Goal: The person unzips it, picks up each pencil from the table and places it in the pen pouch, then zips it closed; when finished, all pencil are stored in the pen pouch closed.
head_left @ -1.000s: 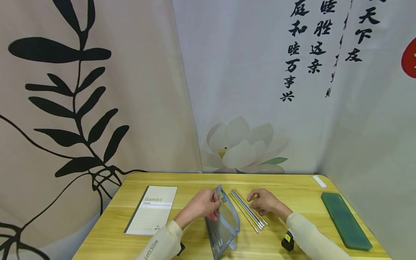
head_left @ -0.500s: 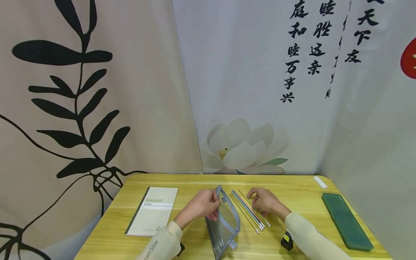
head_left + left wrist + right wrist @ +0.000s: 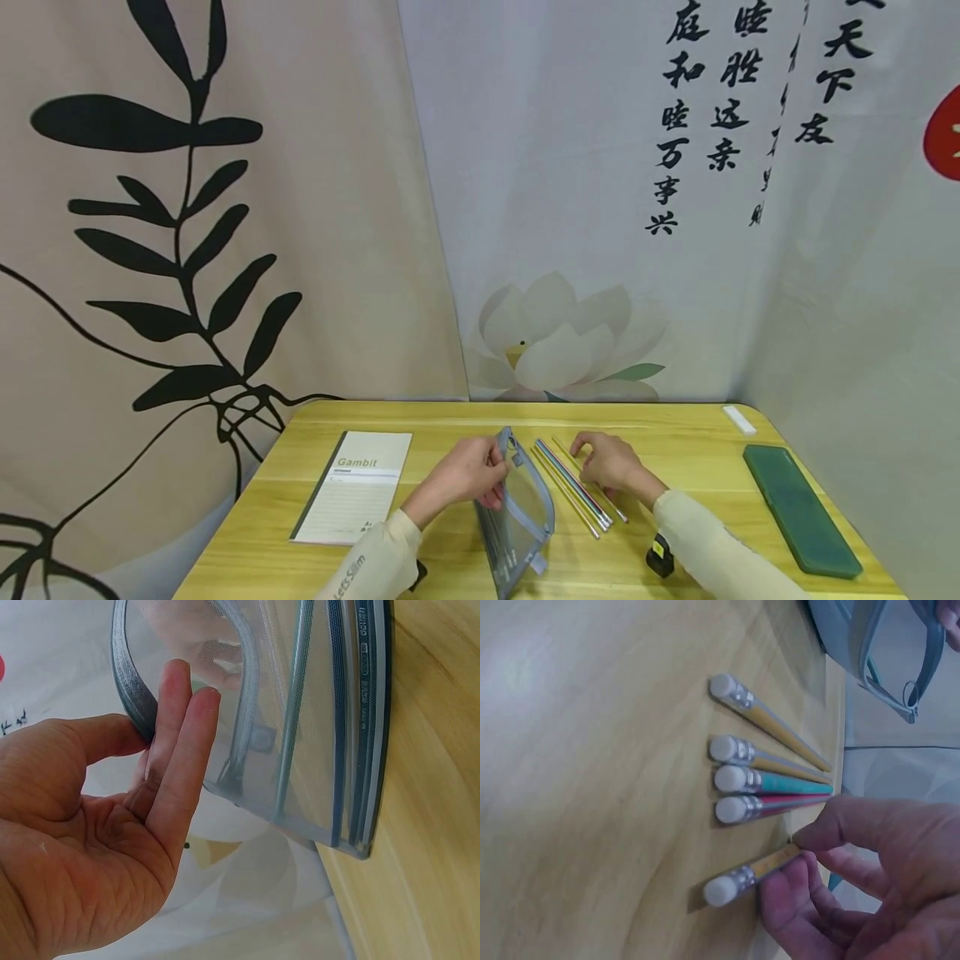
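Note:
My left hand (image 3: 472,470) pinches the opening edge of a grey zippered mesh pencil pouch (image 3: 259,667), held upright with its mouth open. Long dark and greenish sticks show through the pouch's see-through side in the left wrist view. My right hand (image 3: 611,463) pinches a yellow pencil (image 3: 777,861) between thumb and fingers, its white eraser end pointing toward my body. Beside it lie another yellow pencil (image 3: 776,729), a teal pencil (image 3: 791,784) and a red pencil (image 3: 787,804), with one more yellow one among them, all with erasers the same way.
A Gambit notebook (image 3: 352,487) lies to the left on the wooden table (image 3: 442,421). Toward the right edge is a dark green case (image 3: 801,510), with a small white block (image 3: 738,419) behind it. Printed cloths hang behind the table.
My right hand has drawn the rightmost yellow pencil slightly right, apart from the bundle. My left hand and the pouch have stayed in place.

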`<state>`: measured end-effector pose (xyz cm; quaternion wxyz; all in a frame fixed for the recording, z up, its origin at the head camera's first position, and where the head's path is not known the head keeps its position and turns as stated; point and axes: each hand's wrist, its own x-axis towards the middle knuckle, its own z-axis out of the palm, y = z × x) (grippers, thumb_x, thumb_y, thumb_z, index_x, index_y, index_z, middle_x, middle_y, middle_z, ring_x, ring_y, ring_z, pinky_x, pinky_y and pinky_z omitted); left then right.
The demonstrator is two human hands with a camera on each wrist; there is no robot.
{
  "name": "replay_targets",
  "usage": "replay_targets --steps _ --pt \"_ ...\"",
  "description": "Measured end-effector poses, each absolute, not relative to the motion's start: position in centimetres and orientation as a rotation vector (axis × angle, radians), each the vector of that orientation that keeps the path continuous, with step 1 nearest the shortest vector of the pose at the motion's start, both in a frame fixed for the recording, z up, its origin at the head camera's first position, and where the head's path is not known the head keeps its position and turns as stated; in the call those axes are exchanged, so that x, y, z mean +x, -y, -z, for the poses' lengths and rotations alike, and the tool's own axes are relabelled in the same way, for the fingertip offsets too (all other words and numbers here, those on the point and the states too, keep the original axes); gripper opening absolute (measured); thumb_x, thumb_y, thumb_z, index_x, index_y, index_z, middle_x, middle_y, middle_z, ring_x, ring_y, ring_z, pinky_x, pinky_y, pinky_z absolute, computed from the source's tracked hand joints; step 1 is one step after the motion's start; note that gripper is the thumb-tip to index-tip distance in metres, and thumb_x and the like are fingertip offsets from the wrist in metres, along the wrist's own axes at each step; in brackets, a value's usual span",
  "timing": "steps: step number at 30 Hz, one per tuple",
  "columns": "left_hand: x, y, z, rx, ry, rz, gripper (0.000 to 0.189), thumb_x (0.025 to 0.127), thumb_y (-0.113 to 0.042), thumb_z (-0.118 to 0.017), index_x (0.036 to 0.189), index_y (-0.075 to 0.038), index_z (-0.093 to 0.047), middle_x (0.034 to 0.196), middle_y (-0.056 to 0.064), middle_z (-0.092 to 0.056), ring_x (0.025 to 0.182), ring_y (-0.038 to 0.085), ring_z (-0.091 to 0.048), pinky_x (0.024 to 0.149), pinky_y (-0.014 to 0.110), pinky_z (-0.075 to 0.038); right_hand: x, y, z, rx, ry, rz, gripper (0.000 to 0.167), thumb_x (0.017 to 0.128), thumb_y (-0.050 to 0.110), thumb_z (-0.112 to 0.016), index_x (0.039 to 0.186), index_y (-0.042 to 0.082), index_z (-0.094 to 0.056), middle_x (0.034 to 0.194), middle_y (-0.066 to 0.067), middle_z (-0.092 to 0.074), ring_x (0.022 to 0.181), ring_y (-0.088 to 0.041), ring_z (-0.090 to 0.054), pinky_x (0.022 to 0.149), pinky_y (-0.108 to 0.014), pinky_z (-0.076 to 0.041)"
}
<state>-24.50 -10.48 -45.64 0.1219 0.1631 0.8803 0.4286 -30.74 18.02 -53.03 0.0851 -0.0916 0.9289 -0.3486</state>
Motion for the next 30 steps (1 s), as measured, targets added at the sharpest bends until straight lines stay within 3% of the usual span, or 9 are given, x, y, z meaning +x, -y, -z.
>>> replay_targets --steps 7,10,14,20,25,30 --pt "-24.4 10.6 45.3 0.472 -2.554 -1.269 0.019 0.105 -0.015 -0.065 0.088 -0.006 -0.06 0.069 0.009 -0.071 0.058 0.025 -0.075 0.06 0.046 -0.067 -31.0 -18.1 52.7 -0.2 -2.764 1.036 0.036 0.078 -0.001 -0.072 0.11 0.015 -0.068 0.057 -0.001 -0.059 0.039 -0.011 -0.042 0.037 -0.023 -0.043" --pt "-24.3 10.6 45.3 0.473 -2.55 -1.277 0.019 0.104 -0.014 -0.065 0.089 -0.005 -0.06 0.069 0.01 -0.07 0.058 0.027 -0.075 0.059 0.044 -0.067 -30.8 -17.8 52.2 -0.161 -2.708 1.143 0.031 0.082 0.0 -0.072 0.11 0.012 -0.068 0.055 0.001 -0.051 0.039 -0.011 -0.035 0.036 -0.022 -0.036" --pt "-24.4 10.6 45.4 0.476 -2.552 -1.278 0.018 0.104 -0.012 -0.064 0.088 -0.005 -0.059 0.07 0.01 -0.07 0.058 0.027 -0.074 0.058 0.045 -0.067 -30.2 -17.0 51.5 -0.171 -2.672 1.247 0.023 0.083 -0.002 -0.07 0.104 0.008 -0.07 0.056 0.002 -0.05 0.043 -0.011 -0.036 0.037 -0.021 -0.031" --pt "-24.8 10.4 45.7 0.471 -2.559 -1.272 0.02 0.105 -0.014 -0.063 0.087 -0.007 -0.06 0.069 0.01 -0.072 0.057 0.024 -0.074 0.063 0.051 -0.067 -29.8 -16.2 51.7 -0.209 -2.751 1.165 0.017 0.081 -0.004 -0.072 0.087 0.011 -0.07 0.056 0.0 -0.056 0.042 -0.011 -0.046 0.039 -0.02 -0.042" --pt "-24.7 10.4 45.6 0.469 -2.557 -1.272 0.02 0.105 -0.014 -0.063 0.087 -0.007 -0.06 0.07 0.009 -0.071 0.057 0.023 -0.074 0.064 0.052 -0.067 -29.5 -16.7 51.3 -0.22 -2.708 1.218 0.018 0.084 -0.004 -0.072 0.096 0.009 -0.071 0.063 -0.002 -0.055 0.044 -0.012 -0.046 0.041 -0.026 -0.049" --pt "-24.7 10.7 45.5 0.464 -2.561 -1.271 0.02 0.105 -0.014 -0.064 0.087 -0.007 -0.06 0.069 0.01 -0.071 0.056 0.024 -0.074 0.058 0.043 -0.067 -28.6 -16.1 50.2 -0.309 -2.723 1.23 0.029 0.081 -0.007 -0.072 0.104 0.01 -0.068 0.081 -0.006 -0.055 0.05 -0.014 -0.048 0.044 -0.034 -0.057"
